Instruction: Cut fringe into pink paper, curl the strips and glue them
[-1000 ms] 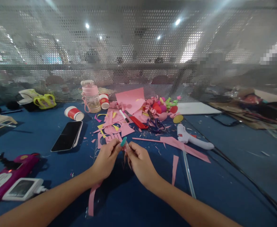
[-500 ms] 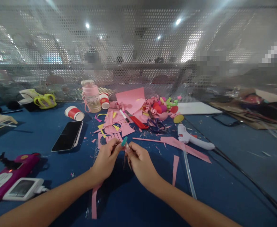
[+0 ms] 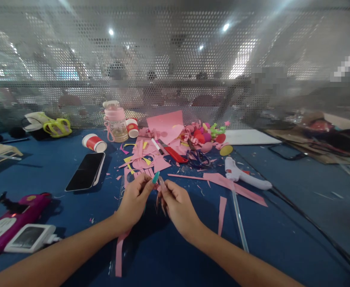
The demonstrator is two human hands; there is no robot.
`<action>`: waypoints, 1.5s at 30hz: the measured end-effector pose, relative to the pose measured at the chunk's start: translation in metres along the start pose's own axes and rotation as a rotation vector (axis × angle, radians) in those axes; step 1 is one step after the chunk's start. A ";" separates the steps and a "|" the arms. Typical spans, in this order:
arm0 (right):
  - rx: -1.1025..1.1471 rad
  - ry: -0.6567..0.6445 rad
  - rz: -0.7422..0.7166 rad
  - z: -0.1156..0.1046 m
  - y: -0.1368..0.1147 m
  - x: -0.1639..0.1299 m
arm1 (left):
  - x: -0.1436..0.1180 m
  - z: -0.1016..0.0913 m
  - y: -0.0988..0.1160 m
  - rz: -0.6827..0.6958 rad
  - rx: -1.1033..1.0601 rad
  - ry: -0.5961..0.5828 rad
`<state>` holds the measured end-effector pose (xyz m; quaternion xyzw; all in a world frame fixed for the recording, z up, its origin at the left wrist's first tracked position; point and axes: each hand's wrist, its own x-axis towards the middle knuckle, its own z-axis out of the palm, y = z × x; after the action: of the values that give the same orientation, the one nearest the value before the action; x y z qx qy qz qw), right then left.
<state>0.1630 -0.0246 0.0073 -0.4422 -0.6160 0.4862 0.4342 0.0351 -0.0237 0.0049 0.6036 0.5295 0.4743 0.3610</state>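
My left hand [image 3: 132,201] and my right hand [image 3: 179,205] meet fingertip to fingertip above the middle of the blue table. Both are closed in a pinch on a small pink paper piece [image 3: 158,187], mostly hidden by the fingers. The long nails point up and away from me. Just beyond the hands lies a heap of pink paper scraps [image 3: 161,164]. A pink paper strip [image 3: 119,257] lies under my left forearm, and a shorter pink strip [image 3: 222,215] lies to the right of my right hand.
A white glue gun [image 3: 246,178] with a clear glue stick [image 3: 240,223] lies at right, its cable trailing rightward. Blue-handled scissors [image 3: 198,158] and a red cutter [image 3: 175,153] rest on the scraps. At left are a phone [image 3: 85,172], paper cup [image 3: 94,142] and bottle [image 3: 115,121].
The fingertips have shifted slightly against each other, the right thumb now reaching further up and a bit of pink showing between them. The things on the table have stayed put.
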 end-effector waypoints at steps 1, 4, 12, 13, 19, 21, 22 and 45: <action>0.019 0.001 0.012 0.000 0.000 0.000 | 0.000 0.000 0.000 -0.004 -0.003 0.013; 0.052 0.008 0.042 0.000 0.001 -0.001 | 0.000 0.000 0.000 -0.009 -0.016 0.040; -0.098 -0.002 -0.045 -0.001 -0.002 0.000 | -0.001 0.000 -0.001 0.013 -0.016 0.024; -0.112 -0.003 -0.054 -0.001 -0.003 0.000 | -0.001 0.000 -0.001 0.016 -0.007 0.029; -0.198 -0.008 -0.106 0.000 -0.007 -0.002 | -0.002 0.000 0.001 0.005 -0.003 0.038; -0.221 -0.011 -0.123 0.000 -0.007 -0.002 | -0.001 0.000 0.002 0.000 -0.007 0.034; -0.225 -0.013 -0.129 0.000 -0.007 -0.002 | -0.001 0.000 0.002 0.000 -0.005 0.033; -0.062 -0.118 -0.073 -0.007 0.004 0.006 | 0.012 -0.011 -0.004 0.023 -0.044 -0.198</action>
<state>0.1693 -0.0171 0.0053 -0.4033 -0.6709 0.4762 0.4006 0.0227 -0.0123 0.0064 0.6455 0.4736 0.4281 0.4193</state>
